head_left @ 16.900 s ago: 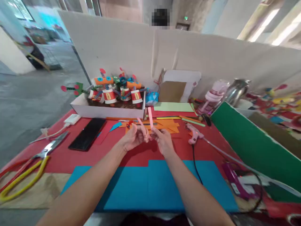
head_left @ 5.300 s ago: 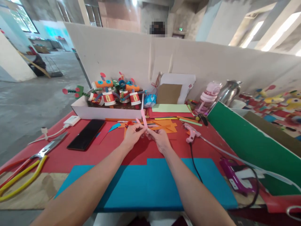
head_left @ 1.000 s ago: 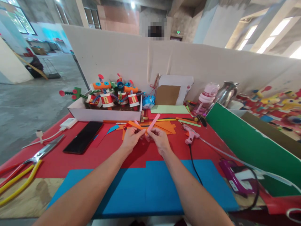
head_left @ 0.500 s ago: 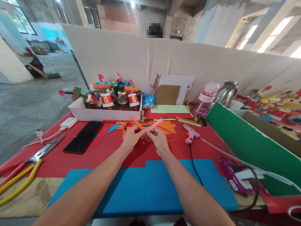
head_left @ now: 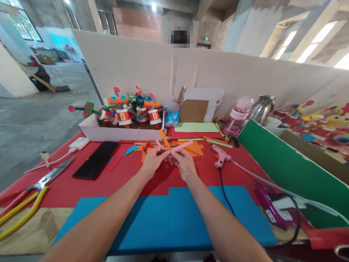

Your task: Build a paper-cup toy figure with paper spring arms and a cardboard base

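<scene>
My left hand [head_left: 155,158] and my right hand [head_left: 184,162] meet above the red tabletop, fingertips pinched together. Between them they grip two narrow paper strips. The orange paper strip [head_left: 164,139] points up and slightly left from the fingertips. The pink paper strip [head_left: 184,146] slants out to the right, and a short pink end shows above my left fingers. Where the strips meet is partly hidden by my thumbs and fingers. Orange paper pieces [head_left: 196,148] lie on the table just behind my hands.
To the left are a black phone [head_left: 96,160] and large scissors [head_left: 45,182]. A pink glue gun [head_left: 221,155] lies right of my hands, its cord running toward me. Paper-cup figures [head_left: 124,117] fill a white box behind. A green panel [head_left: 289,171] borders the right.
The orange strip now stands steeper, and the pink strip lies flatter and reaches further right. A pink end has appeared above my left fingers. Both hands stay in nearly the same place.
</scene>
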A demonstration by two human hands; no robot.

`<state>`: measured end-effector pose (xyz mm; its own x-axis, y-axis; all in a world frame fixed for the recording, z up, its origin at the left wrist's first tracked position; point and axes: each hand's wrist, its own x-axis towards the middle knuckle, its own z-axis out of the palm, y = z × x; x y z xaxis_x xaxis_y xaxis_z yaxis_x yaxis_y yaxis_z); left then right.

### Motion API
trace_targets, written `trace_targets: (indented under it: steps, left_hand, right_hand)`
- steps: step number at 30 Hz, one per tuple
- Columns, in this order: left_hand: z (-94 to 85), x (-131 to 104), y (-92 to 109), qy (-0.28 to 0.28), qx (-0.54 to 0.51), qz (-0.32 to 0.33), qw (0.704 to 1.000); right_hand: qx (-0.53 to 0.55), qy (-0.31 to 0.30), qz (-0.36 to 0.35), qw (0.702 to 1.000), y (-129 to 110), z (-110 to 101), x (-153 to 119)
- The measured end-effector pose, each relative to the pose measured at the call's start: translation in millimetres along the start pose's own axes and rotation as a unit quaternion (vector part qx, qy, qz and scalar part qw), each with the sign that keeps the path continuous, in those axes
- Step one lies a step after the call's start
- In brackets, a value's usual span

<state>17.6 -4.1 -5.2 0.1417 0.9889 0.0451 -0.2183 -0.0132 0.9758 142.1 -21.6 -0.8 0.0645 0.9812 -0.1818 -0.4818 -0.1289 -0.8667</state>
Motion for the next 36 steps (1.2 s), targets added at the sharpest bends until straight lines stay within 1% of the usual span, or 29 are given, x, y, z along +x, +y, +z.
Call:
trace_targets:
  steps: [4, 8, 11, 14, 17, 20, 23, 26, 28, 32, 36]
  left_hand:
    - [-1.8, -1.0, -1.2, 0.012, 0.029, 0.01, 0.999]
    - [-2.8, -0.9, 0.1, -0.003, 0.036, -0.004, 0.999]
    - [-1.6, -1.4, 1.5, -0.01, 0.032, -0.009, 0.999]
    - [-0.2, -2.1, 2.8, -0.014, 0.014, -0.013, 1.0]
    - [0.3, -2.4, 3.3, -0.017, 0.032, -0.013, 0.999]
    - [-0.2, -2.0, 2.7, -0.005, 0.042, -0.004, 0.999]
    - [-0.8, -1.8, 1.8, 0.0, 0.042, -0.007, 0.999]
    - [-0.3, -2.0, 1.1, -0.008, 0.041, -0.021, 0.999]
    - [0.2, -2.0, 0.9, -0.007, 0.038, -0.022, 0.999]
    - [-0.4, -0.6, 1.2, 0.03, 0.045, -0.001, 0.999]
    - [-2.3, 1.5, 0.8, 0.049, 0.041, 0.007, 0.998]
  right_hand:
    - [-0.019, -0.002, -0.001, 1.0, -0.1, -1.1, 0.8]
    - [-0.047, -0.017, -0.002, 0.999, -0.4, -4.1, 2.8]
    - [-0.064, 0.002, -0.017, 0.998, -0.3, -5.1, 3.4]
    - [-0.054, 0.024, -0.037, 0.998, 0.9, -4.6, 3.6]
    - [-0.05, 0.014, -0.06, 0.997, 3.1, -4.0, 3.7]
    - [-0.057, -0.001, -0.065, 0.996, 5.2, -4.1, 3.4]
    - [-0.076, 0.0, -0.074, 0.994, 6.1, -4.2, 3.0]
    - [-0.092, 0.006, -0.085, 0.992, 5.8, -3.8, 2.9]
    - [-0.096, 0.016, -0.084, 0.992, 4.6, -3.8, 3.3]
    - [-0.094, 0.065, -0.082, 0.99, -1.3, -7.0, 6.9]
    - [-0.051, 0.101, -0.116, 0.987, -9.3, -13.1, 12.0]
